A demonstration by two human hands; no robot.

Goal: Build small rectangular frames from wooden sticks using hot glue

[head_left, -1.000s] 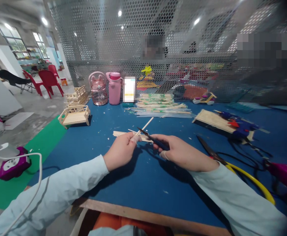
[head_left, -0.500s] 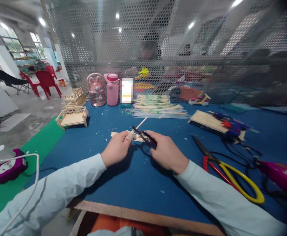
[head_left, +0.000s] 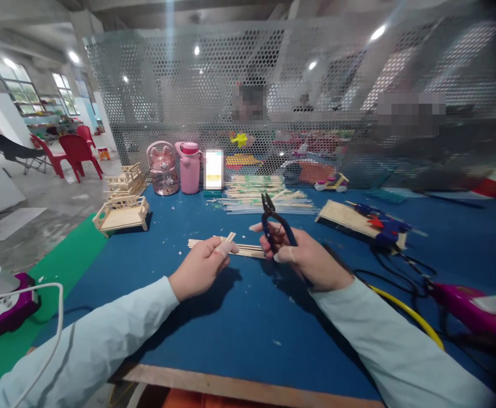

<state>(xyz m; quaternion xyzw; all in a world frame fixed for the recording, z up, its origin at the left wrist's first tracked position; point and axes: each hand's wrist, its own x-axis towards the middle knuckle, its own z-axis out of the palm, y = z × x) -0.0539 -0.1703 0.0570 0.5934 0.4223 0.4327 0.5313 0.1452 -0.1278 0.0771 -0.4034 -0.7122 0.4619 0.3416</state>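
My left hand [head_left: 205, 263] is closed in a pinch around thin wooden sticks [head_left: 231, 236], whose short ends poke up past the thumb. White wrapping covers some fingertips. In my right hand [head_left: 319, 260] is a pair of cutting pliers [head_left: 271, 218], jaws pointing up and apart from the sticks. The palm and fingers wrap its dark handles. Beneath and between both hands, a small bundle of wooden sticks [head_left: 251, 250] lies on the blue tabletop [head_left: 230, 328]; my left hand hides part of it.
Small wooden furniture models [head_left: 124, 214] stand at left. Behind are two pink bottles [head_left: 190, 173], a lit phone [head_left: 213, 169] and bagged sticks [head_left: 265, 195]. At right lie a blue glue gun [head_left: 394, 229], a wooden panel [head_left: 341, 216], cables, a purple power strip [head_left: 469, 306] and yellow-handled scissors [head_left: 415, 314].
The pliers have moved right, away from the sticks, and turned jaws-up. The long stick end that rose past my left hand is now short. My right sleeve now covers most of the scissors.
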